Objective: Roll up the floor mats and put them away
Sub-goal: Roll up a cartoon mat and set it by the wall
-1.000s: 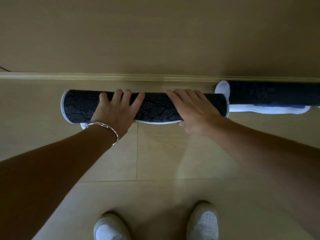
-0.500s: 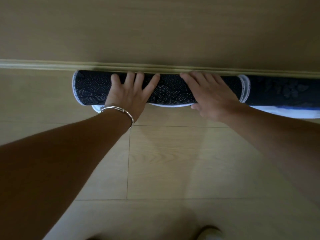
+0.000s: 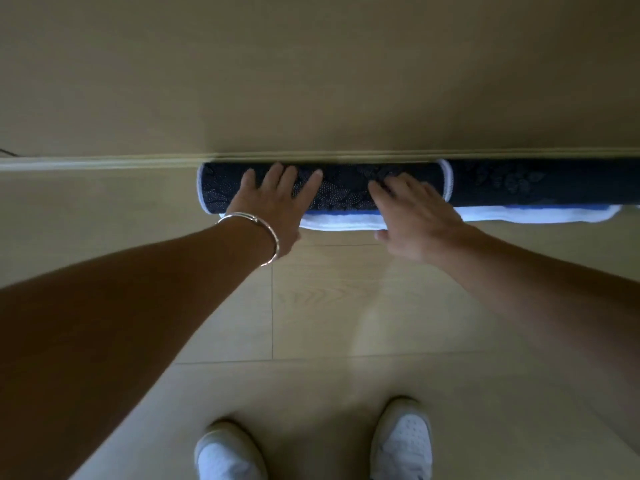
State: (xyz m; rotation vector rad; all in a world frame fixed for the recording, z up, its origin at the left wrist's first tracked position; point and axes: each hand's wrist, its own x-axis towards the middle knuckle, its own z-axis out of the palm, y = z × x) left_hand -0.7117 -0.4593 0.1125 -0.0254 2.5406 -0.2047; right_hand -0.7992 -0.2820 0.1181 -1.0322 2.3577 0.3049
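floor [image 3: 69, 220]: pale wood-look planks, smooth, thin seams between boards
skirting [image 3: 104, 163]: long cream moulding, ridged, at the foot of a plain beige wall [image 3: 311, 64]
bracelet [image 3: 242, 215]: thin silver band round the left wrist
left hand [image 3: 273, 199]: open flat, fingers straight and spread, pressed on top of the rolled mat [image 3: 346, 188], gripping nothing
rolled mat: dark navy cylinder, dotted leaf pattern, white stitched rim at each end, white fleecy flap with blue edge jutting out beneath; on the floor, tight against the skirting
shoes [image 3: 403, 441]: white, perforated toes, at the bottom edge
right hand [image 3: 415, 216]: open, fingers extended, slightly blurred, laid over the roll's right part, thumb low by the white flap
second rolled mat [image 3: 536, 185]: same dark patterned fabric, end to end with the first, against the skirting, white underside showing below
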